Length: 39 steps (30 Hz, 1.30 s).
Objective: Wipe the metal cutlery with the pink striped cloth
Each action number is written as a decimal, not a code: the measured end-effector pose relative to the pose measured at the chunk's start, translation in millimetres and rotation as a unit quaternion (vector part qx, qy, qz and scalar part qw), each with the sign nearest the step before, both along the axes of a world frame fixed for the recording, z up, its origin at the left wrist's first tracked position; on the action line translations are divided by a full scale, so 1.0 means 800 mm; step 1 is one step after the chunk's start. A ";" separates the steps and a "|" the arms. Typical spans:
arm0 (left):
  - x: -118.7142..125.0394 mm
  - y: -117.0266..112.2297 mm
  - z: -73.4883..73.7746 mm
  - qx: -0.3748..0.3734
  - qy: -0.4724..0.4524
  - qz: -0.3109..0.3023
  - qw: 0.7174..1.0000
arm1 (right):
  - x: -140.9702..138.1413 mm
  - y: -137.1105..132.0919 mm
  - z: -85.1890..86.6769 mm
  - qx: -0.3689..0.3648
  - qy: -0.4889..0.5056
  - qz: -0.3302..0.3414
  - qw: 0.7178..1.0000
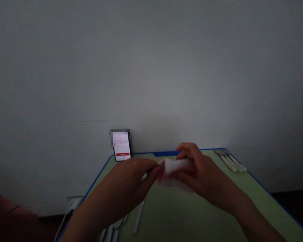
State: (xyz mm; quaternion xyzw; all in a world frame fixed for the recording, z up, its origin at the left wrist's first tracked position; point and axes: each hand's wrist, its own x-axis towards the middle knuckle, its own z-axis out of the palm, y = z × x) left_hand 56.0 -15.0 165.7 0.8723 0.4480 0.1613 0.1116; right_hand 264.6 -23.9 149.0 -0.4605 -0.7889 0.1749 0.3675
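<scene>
Over the far part of the table, both of my hands meet at a soft white-and-red cloth. My right hand is closed around the cloth, whose lower edge hangs loose and blurred. From the left, my left hand pinches at the cloth's near end, thumb against fingers. A small pale, shiny bit of a slim utensil shows between its thumb and fingers; the rest is hidden, so its kind is unclear. Below this hand lies a single white-handled piece of cutlery.
Several knives or similar cutlery lie at the near left, partly behind my left forearm. White-handled forks rest at the far right of the green, blue-edged table. A lit phone leans on the grey wall. A white cable hangs at left.
</scene>
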 end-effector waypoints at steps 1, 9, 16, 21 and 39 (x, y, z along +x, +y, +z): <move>0.001 -0.001 -0.001 0.008 -0.008 -0.001 1.000 | 0.002 0.002 0.000 0.024 -0.008 0.008 1.000; -0.010 -0.009 0.009 -0.004 -0.017 -0.011 1.000 | 0.033 0.003 0.021 0.155 -0.053 0.114 0.980; -0.021 -0.004 0.015 -0.004 0.050 0.077 0.996 | 0.052 0.033 -0.003 -0.056 0.323 -0.029 0.944; -0.023 -0.003 0.015 0.009 0.059 0.100 0.993 | 0.043 0.055 -0.019 -0.151 0.443 0.015 0.884; -0.012 -0.016 -0.005 -0.009 0.144 -0.030 0.989 | -0.030 -0.018 -0.018 -0.087 -0.152 0.098 0.980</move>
